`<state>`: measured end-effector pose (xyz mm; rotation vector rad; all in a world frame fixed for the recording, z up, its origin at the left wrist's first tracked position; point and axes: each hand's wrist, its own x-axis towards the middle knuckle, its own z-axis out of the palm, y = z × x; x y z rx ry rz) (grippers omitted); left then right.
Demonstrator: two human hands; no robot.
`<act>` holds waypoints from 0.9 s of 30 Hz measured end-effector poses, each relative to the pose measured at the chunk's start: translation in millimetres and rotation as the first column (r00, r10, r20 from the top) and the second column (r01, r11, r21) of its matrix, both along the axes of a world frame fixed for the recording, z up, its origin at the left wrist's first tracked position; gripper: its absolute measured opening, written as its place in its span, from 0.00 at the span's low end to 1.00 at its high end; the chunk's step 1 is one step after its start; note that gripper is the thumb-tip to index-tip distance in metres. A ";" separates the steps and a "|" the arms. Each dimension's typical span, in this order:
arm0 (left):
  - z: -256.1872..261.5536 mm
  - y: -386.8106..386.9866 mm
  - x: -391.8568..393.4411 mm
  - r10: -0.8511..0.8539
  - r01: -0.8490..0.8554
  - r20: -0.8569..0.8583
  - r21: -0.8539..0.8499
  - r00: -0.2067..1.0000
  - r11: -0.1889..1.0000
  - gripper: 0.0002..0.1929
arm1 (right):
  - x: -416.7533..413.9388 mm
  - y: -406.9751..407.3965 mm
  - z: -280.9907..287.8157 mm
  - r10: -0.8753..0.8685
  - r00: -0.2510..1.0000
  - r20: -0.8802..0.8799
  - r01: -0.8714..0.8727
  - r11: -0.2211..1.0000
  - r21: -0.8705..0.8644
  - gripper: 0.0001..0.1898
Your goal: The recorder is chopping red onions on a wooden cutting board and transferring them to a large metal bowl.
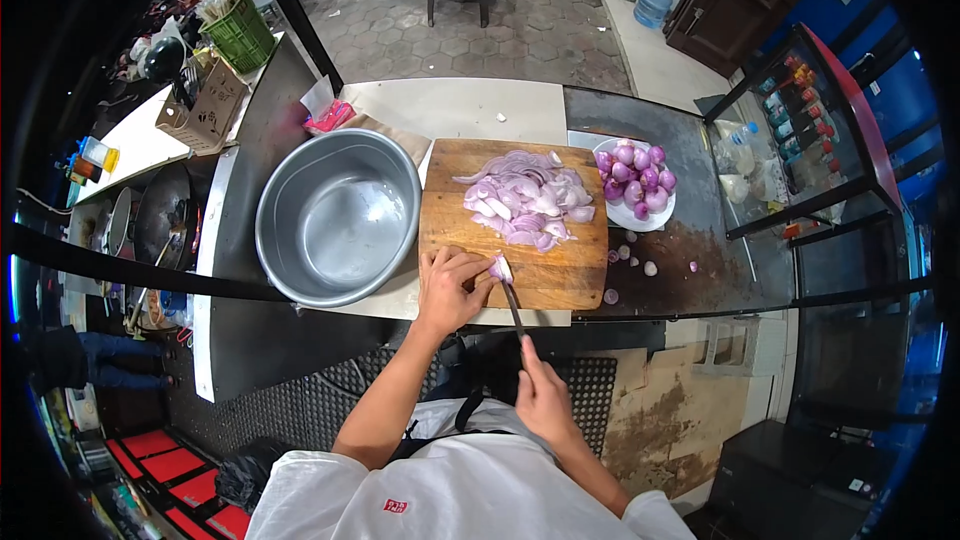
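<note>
My left hand (453,286) rests on the near left part of a wooden cutting board (442,217), its fingertips pressing a small piece of red onion (501,268). In my right hand (545,394) is the handle of a kitchen knife (514,310), whose blade reaches over the board's near edge and meets the onion piece. A heap of sliced red onion (525,199) covers the far middle of the board. To the right of the board, a white plate (654,223) holds several whole peeled red onions (641,174).
A large grey basin (337,217) stands left of the board. Onion scraps (650,268) lie on the dark counter at right, before a glass display case (814,135). At far left are a wok (161,217), a green basket (241,34) and a person in jeans (124,360).
</note>
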<state>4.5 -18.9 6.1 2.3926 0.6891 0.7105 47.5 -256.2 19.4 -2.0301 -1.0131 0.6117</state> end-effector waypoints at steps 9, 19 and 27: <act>0.5 0.1 -1.4 -0.018 0.017 0.016 0.015 1.000 1.000 0.15 | 30.4 42.5 8.7 -0.015 0.999 0.043 0.008 0.987 0.163 0.31; -0.8 1.6 -2.9 -0.031 0.031 -0.015 0.009 0.999 0.999 0.15 | 37.3 58.9 15.2 0.020 1.000 0.011 -0.021 0.990 0.139 0.32; -0.1 1.2 -2.3 -0.042 0.042 -0.009 0.003 0.999 0.999 0.16 | 37.3 60.8 16.2 0.030 0.999 0.028 -0.034 0.990 0.137 0.33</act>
